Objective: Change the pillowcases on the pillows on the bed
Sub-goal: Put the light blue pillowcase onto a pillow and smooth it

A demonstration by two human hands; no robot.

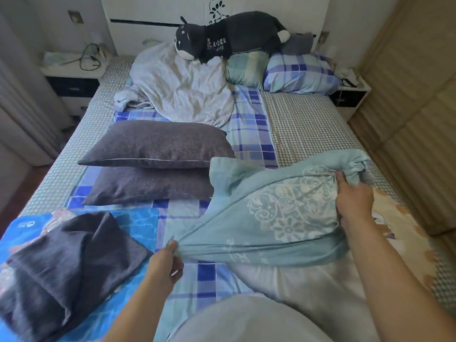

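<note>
A teal pillowcase (276,206) with a white floral print lies stretched across the near right of the bed. My left hand (165,265) pinches its bunched near-left corner. My right hand (352,201) grips the gathered fabric at its far right end. Two dark grey pillows (158,144) lie stacked left of it in the middle of the bed. A folded dark grey pillowcase (66,265) rests at the near left on a blue mat (138,225). A blue plaid pillow (301,72) and a teal one (244,67) sit at the headboard.
A crumpled pale duvet (182,87) lies at the head of the bed with a dark plush toy (229,35) above it. Nightstands (74,80) flank the bed. A wooden wardrobe (414,95) lines the right side. A blue checked sheet (249,129) covers the mattress centre.
</note>
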